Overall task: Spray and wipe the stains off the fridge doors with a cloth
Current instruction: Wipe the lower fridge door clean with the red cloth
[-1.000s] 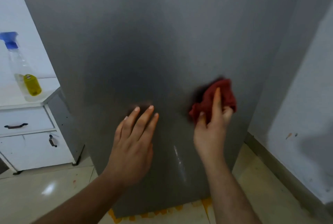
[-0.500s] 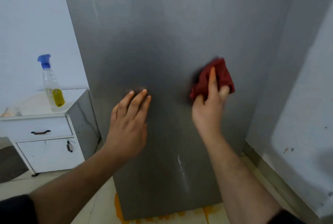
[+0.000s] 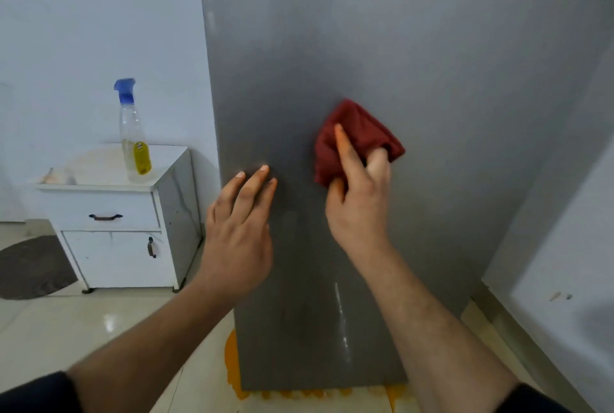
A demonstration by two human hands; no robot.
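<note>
Hand-wise, I see both on the grey fridge door, lower half. White cabinet stands left of the fridge w/ spray bottle upright on top. L hand flat, fingers spread on the door. R hand grips the red cloth, pressed vs door, mid-right.

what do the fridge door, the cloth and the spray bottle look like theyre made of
Fridge door: likely brushed metal or a metal-look finish, grey with a dull sheen.
Cloth: soft woven fabric, dark red, bunched into folds.
Spray bottle: clear plastic, see-through body, blue trigger head.
</note>
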